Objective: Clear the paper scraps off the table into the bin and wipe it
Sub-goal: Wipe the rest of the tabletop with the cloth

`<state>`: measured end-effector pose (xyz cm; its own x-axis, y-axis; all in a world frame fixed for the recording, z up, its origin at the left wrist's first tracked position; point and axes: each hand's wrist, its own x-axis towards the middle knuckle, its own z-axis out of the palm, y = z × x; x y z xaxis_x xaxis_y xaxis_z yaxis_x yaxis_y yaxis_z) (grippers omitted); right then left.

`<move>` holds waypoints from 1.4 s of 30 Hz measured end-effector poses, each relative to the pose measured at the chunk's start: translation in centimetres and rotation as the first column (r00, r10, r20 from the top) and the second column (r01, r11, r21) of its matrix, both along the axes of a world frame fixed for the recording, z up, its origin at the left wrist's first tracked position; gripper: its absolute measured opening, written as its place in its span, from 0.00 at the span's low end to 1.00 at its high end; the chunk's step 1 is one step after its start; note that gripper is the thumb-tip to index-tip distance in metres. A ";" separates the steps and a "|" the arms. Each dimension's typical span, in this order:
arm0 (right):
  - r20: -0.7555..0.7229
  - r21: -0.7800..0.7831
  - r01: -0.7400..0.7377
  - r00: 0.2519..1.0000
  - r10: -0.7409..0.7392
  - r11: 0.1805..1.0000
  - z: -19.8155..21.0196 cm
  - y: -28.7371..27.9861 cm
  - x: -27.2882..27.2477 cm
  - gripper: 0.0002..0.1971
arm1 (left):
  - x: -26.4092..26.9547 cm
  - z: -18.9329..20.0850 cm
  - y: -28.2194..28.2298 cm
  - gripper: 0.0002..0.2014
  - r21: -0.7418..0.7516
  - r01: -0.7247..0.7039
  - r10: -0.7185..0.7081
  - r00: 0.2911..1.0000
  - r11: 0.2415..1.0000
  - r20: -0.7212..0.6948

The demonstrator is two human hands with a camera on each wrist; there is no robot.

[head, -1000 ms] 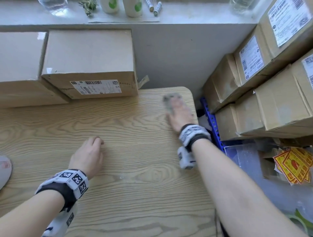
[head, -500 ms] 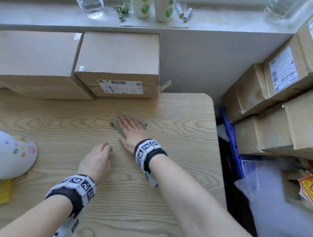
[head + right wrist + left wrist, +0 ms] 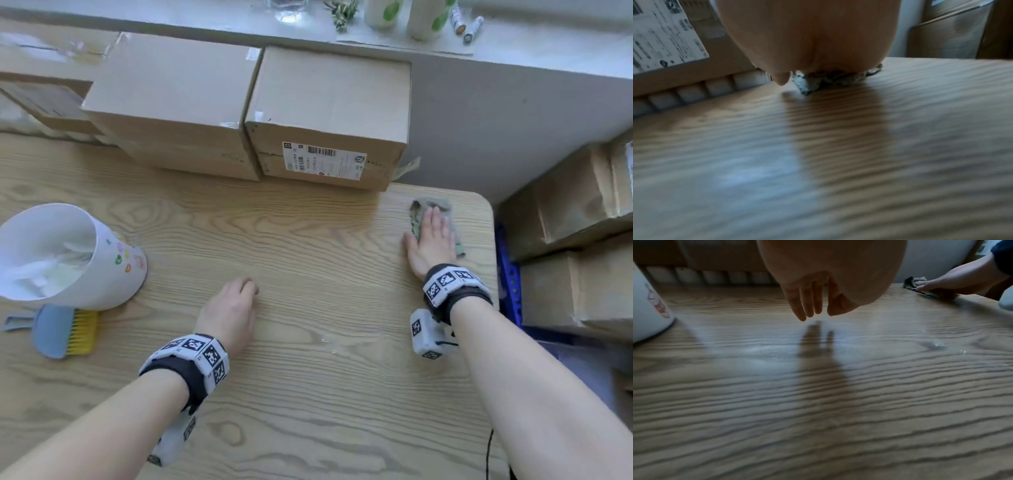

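Observation:
My right hand (image 3: 432,240) lies flat with straight fingers on a crumpled grey-green cloth (image 3: 417,214) and presses it onto the wooden table (image 3: 308,394) near the far right corner. The right wrist view shows the cloth (image 3: 838,79) bunched under the palm. My left hand (image 3: 234,303) rests near the table's middle, fingers loosely bent and holding nothing; its fingers (image 3: 807,305) hang just above the wood. A white bin (image 3: 113,260) with paper scraps (image 3: 51,270) inside stands at the left. A few tiny specks (image 3: 327,341) lie between my arms.
Cardboard boxes (image 3: 329,113) line the table's back edge, close to the cloth. More boxes (image 3: 565,212) are stacked off the right edge. A blue and yellow brush with dustpan (image 3: 65,329) lies in front of the bin.
My right hand has slid the cloth from the table's middle, near the left hand, out to the far right corner. The left hand has stayed put. The bin has come fully into view.

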<state>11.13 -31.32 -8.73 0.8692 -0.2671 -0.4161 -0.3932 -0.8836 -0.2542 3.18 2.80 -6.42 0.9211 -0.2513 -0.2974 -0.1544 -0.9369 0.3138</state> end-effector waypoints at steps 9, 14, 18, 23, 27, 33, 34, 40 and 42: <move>0.118 0.109 -0.537 0.842 0.526 0.836 -0.6 22.5 -1.9 0.36 | -2.3 0.1 8.2 0.14 0.020 -0.018 0.018 1.000 1.000 0.020; 0.065 0.133 -0.705 0.708 0.703 0.697 -0.8 31.7 -6.2 0.33 | -3.2 0.6 12.3 0.14 0.051 0.001 0.000 1.000 0.999 -0.021; 0.088 0.057 -0.509 0.860 0.503 0.859 -0.5 25.6 -2.8 0.32 | -3.1 1.0 13.5 0.14 0.014 0.012 -0.011 0.999 1.000 -0.052; -0.028 -0.074 0.066 0.997 -0.068 0.995 0.3 12.8 -3.4 0.33 | -3.3 0.3 15.1 0.14 -0.050 0.025 -0.026 1.000 0.998 -0.015; -0.091 -0.077 0.200 0.974 -0.207 0.977 0.2 12.9 -6.2 0.33 | -4.3 0.0 16.4 0.16 -0.071 0.045 -0.046 0.999 0.996 -0.011; -0.079 -0.016 -0.222 0.972 0.220 0.975 0.1 26.5 -6.0 0.35 | -5.7 0.7 18.8 0.16 -0.107 0.008 -0.004 0.999 0.994 0.037; -0.067 0.010 -0.301 0.951 0.301 0.954 0.1 29.1 -6.8 0.35 | -6.0 0.9 19.2 0.17 -0.103 0.006 -0.001 0.999 0.995 0.047; -0.050 0.083 -0.686 0.722 0.690 0.723 0.2 38.1 -14.9 0.35 | -7.1 1.9 20.9 0.17 -0.030 0.056 -0.054 0.997 0.998 0.063; -0.048 0.083 -0.741 0.665 0.745 0.666 0.3 37.1 -16.1 0.34 | -7.4 2.2 20.8 0.16 -0.019 0.079 -0.078 0.996 0.997 0.051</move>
<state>-4.93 5.82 -8.46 0.7366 0.4780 -0.4785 0.3695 -0.8770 -0.3073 -4.19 23.64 -4.22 0.9119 -0.3293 -0.2450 -0.2435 -0.9146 0.3228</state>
